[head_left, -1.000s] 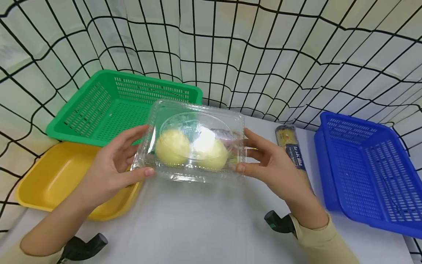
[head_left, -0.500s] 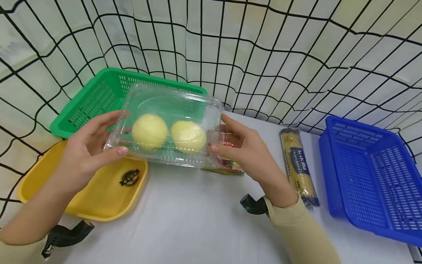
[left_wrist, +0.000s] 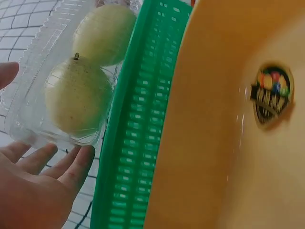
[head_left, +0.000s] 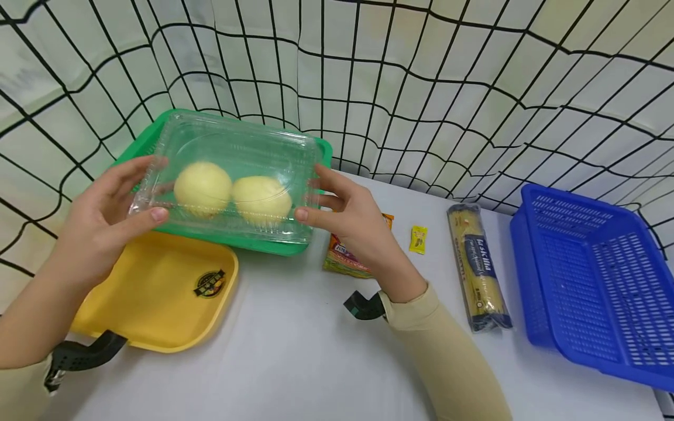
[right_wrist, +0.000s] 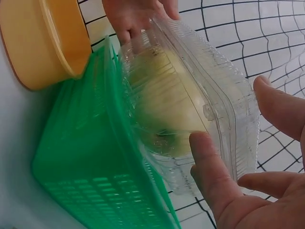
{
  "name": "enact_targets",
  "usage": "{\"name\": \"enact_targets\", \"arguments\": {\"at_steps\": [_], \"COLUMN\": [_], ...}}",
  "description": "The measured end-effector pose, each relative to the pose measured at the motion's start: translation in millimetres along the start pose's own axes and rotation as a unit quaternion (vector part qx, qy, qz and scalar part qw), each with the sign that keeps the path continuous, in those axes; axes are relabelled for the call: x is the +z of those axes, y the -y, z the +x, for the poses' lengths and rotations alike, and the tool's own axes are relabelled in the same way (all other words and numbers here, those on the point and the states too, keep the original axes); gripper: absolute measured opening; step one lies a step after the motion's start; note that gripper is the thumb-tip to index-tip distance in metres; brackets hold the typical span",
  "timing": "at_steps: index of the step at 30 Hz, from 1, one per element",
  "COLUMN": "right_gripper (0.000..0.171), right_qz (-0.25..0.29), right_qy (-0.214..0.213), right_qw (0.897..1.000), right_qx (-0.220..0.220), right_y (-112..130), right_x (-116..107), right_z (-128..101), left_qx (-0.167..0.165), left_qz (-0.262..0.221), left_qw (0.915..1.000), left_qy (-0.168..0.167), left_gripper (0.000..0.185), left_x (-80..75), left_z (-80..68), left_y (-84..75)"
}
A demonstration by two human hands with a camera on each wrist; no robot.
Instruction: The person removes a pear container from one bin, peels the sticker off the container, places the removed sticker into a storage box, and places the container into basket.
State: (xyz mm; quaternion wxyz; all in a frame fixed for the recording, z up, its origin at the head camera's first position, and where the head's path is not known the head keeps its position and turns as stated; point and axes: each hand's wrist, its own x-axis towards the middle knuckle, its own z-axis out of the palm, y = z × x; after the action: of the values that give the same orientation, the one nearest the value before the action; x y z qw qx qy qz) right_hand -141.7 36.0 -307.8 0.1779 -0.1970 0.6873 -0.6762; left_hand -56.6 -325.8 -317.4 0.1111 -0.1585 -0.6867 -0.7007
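Left hand (head_left: pixel 100 216) and right hand (head_left: pixel 353 225) grasp the clear clamshell (head_left: pixel 231 175) by its ends. It's above the green basket (head_left: pixel 295 248), yellow tray (head_left: pixel 158 298) at 6 o'clock.

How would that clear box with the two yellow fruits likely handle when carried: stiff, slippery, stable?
The clear box looks thin and ribbed, so it probably flexes under a squeeze. Its glossy walls may be slippery; both hands, left hand and right hand, hold its ends. The two round fruits sit loose, so they could roll and shift the weight.

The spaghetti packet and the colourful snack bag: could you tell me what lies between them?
A small yellow sachet lies between the snack bag and spaghetti packet, in the head view.
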Motion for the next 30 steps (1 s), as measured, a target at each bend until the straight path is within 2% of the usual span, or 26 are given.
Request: {"name": "enact_targets", "arguments": {"at_steps": [2, 4, 7, 9, 14, 19, 24, 27, 30], "right_gripper": [0.089, 0.089, 0.091, 0.092, 0.093, 0.095, 0.093, 0.090, 0.086], "right_qz": [0.011, 0.007, -0.013, -0.036, -0.075, -0.102, -0.147, -0.182, -0.200], "right_qy": [0.000, -0.001, 0.001, 0.007, 0.021, 0.022, 0.024, 0.038, 0.054], "right_qw": [1.000, 1.000, 1.000, 0.999, 0.995, 0.990, 0.980, 0.972, 0.964], "right_qx": [0.005, 0.012, 0.027, 0.036, 0.062, 0.100, 0.129, 0.147, 0.164], "right_y": [-3.0, -5.1, -6.3, -5.8, -5.1, -5.1, -0.3, 3.7, 5.5], "right_x": [4.0, 7.0, 10.7, 13.7, 22.6, 28.6, 36.4, 43.5, 49.8], "right_z": [6.0, 12.7, 23.5, 30.7, 45.8, 53.5, 59.4, 63.4, 67.8], "left_qx": [-0.009, -0.024, -0.060, -0.078, -0.121, -0.175, -0.207, -0.223, -0.234], "left_qz": [0.025, 0.088, 0.201, 0.253, 0.298, 0.366, 0.420, 0.436, 0.443], "left_qw": [0.9996, 0.9958, 0.9776, 0.9641, 0.9468, 0.9137, 0.8810, 0.8666, 0.8579], "left_qy": [-0.005, -0.011, -0.023, -0.025, -0.015, 0.024, 0.066, 0.096, 0.115], "left_gripper": [0.072, 0.072, 0.071, 0.070, 0.070, 0.076, 0.081, 0.086, 0.087], "left_x": [-4.1, -8.8, -15.7, -21.1, -34.3, -45.0, -50.6, -53.0, -56.4], "left_z": [2.5, 5.5, 10.0, 12.4, 15.3, 22.2, 36.5, 44.8, 50.6], "left_y": [1.4, 2.1, 2.6, 3.7, 9.1, 13.0, 14.3, 16.6, 20.3]}}
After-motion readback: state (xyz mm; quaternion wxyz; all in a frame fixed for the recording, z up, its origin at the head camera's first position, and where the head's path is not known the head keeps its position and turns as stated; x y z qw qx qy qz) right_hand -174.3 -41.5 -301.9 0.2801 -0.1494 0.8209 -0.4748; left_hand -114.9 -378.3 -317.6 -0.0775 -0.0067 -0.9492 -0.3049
